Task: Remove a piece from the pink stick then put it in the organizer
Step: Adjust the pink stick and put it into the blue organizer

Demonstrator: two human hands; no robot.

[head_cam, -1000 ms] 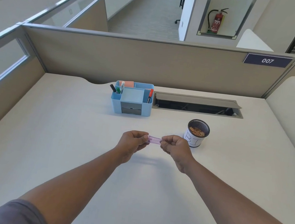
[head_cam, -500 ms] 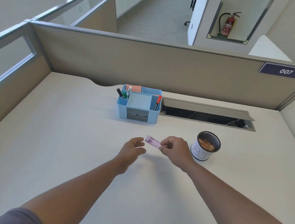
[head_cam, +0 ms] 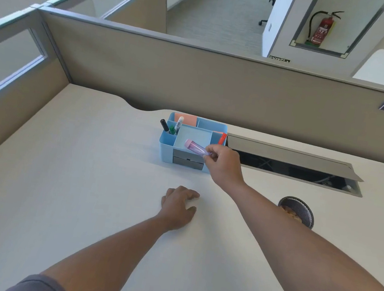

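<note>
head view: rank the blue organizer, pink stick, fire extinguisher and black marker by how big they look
1. blue organizer
2. fire extinguisher, though it stands far off, so it is really bigger than it looks
3. pink stick, held in the right hand
4. black marker, partly hidden in the organizer

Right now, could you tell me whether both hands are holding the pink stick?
No, only the right hand grips the pink stick over the blue organizer, while the left hand rests on the desk.

A single head-worn wide-angle view looks forward and down over the counter (head_cam: 81, 191) from close above, both forearms reaching away, the partition wall (head_cam: 219, 87) facing it beyond.
</note>
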